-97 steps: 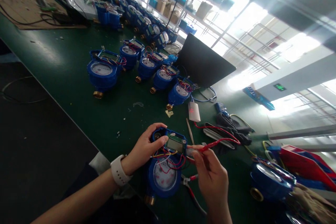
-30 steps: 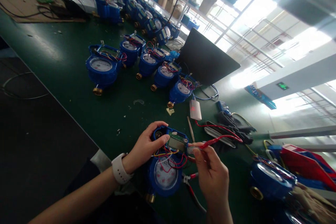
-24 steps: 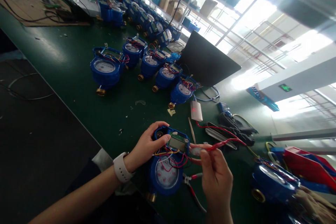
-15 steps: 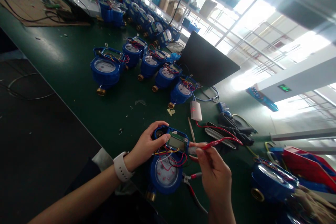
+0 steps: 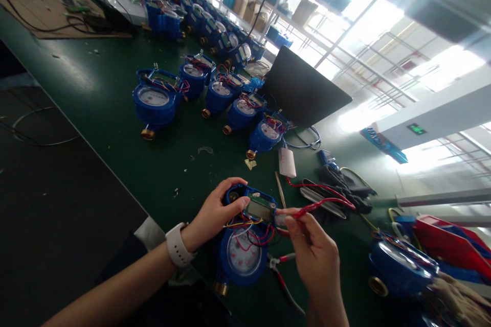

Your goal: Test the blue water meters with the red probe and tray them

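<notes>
At lower center, our left hand (image 5: 217, 212) is gripping the blue meter (image 5: 243, 253); our right hand (image 5: 312, 245) is pinching the red cable's end (image 5: 283, 220).

The round blue plastic meter (image 5: 244, 254) lay by the surface's near edge, the left hand (image 5: 217, 210) at its far left and the right hand (image 5: 316, 253) at its right. Red-handled metal pliers (image 5: 283, 283) lay just right of it. Five round blue meters (image 5: 154, 104) stood beyond on the green flat surface (image 5: 115, 138), before a flat black rectangular panel (image 5: 305, 87) at their right. A thin red cable (image 5: 332, 199) ran from the white rectangular box (image 5: 287, 162), right of the group, to the right hand. A flat brown board (image 5: 34, 10) lay far left.
</notes>
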The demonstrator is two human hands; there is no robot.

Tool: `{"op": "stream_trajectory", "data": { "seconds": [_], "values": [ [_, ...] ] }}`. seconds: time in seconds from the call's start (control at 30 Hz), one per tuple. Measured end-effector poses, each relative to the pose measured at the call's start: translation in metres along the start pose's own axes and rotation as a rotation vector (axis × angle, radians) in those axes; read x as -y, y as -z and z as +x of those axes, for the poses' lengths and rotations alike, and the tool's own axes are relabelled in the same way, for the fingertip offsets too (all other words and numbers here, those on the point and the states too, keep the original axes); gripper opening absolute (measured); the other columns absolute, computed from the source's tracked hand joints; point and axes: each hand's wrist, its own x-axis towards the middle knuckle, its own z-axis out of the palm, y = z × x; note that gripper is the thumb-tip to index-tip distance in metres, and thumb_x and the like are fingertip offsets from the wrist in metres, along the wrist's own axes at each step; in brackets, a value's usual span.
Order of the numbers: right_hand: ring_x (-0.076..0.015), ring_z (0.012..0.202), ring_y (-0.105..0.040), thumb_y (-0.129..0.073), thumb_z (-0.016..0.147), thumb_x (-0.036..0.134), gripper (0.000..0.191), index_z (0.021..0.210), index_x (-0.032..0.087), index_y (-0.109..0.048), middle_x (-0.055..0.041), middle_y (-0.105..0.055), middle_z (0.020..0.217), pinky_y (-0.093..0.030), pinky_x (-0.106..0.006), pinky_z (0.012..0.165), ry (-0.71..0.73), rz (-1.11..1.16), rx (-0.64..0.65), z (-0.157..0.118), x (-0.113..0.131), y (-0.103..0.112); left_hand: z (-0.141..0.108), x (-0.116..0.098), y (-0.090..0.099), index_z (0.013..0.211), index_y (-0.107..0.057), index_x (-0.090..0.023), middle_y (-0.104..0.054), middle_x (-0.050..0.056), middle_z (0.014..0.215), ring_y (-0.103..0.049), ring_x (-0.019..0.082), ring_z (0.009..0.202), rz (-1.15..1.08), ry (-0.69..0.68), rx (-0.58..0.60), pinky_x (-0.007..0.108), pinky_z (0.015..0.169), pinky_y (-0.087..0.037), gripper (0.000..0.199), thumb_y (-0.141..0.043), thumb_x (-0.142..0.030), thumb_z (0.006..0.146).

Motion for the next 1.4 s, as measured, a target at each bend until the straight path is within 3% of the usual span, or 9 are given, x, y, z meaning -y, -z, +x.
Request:
{"op": "stream_trajectory", "data": {
  "seconds": [0.2, 0.43, 0.8, 1.4],
  "values": [
    [-0.0161, 0.070, -0.069, -0.060, 0.093, 0.032, 0.014, 0.094, 0.023, -0.072, -0.0025, -0.072, 0.086, -0.063, -0.023, 0.057, 0.055, -0.117, 0.061, 0.005, 0.010, 0.003, 0.000, -0.001, -0.001, 0.112, -0.059, -0.020, -0.062, 0.005, 0.104, -0.060, 0.023, 0.094, -0.014, 0.009, 0.004, 0.036, 0.082, -0.051, 0.035, -0.063, -0.035, 0.081],
    [-0.0147, 0.069, -0.068, -0.060, 0.092, 0.027, 0.011, 0.091, 0.022, -0.070, -0.0030, -0.072, 0.086, -0.061, -0.019, 0.055, 0.143, -0.231, 0.047, 0.007, 0.018, -0.001, 0.001, -0.001, -0.001, 0.113, -0.058, -0.020, -0.063, 0.007, 0.108, -0.060, 0.025, 0.098, -0.024, 0.007, 0.011, 0.038, 0.083, -0.051, 0.035, -0.063, -0.035, 0.081],
    [-0.0126, 0.071, -0.068, -0.059, 0.094, 0.026, 0.011, 0.093, 0.023, -0.069, -0.0015, -0.071, 0.087, -0.059, -0.016, 0.058, 0.151, -0.261, 0.046, 0.005, 0.016, -0.001, 0.002, 0.000, -0.002, 0.113, -0.058, -0.018, -0.061, 0.009, 0.115, -0.058, 0.028, 0.103, -0.014, 0.007, 0.009, 0.041, 0.087, -0.048, 0.039, -0.062, -0.037, 0.079],
    [-0.0132, 0.069, -0.069, -0.059, 0.093, 0.026, 0.011, 0.092, 0.022, -0.069, -0.0026, -0.072, 0.086, -0.060, -0.017, 0.056, 0.161, -0.252, 0.041, 0.006, 0.018, -0.001, 0.000, 0.000, -0.001, 0.114, -0.058, -0.018, -0.062, 0.008, 0.109, -0.060, 0.026, 0.096, -0.013, 0.007, 0.009, 0.039, 0.082, -0.049, 0.039, -0.062, -0.038, 0.079]
  ]
}}
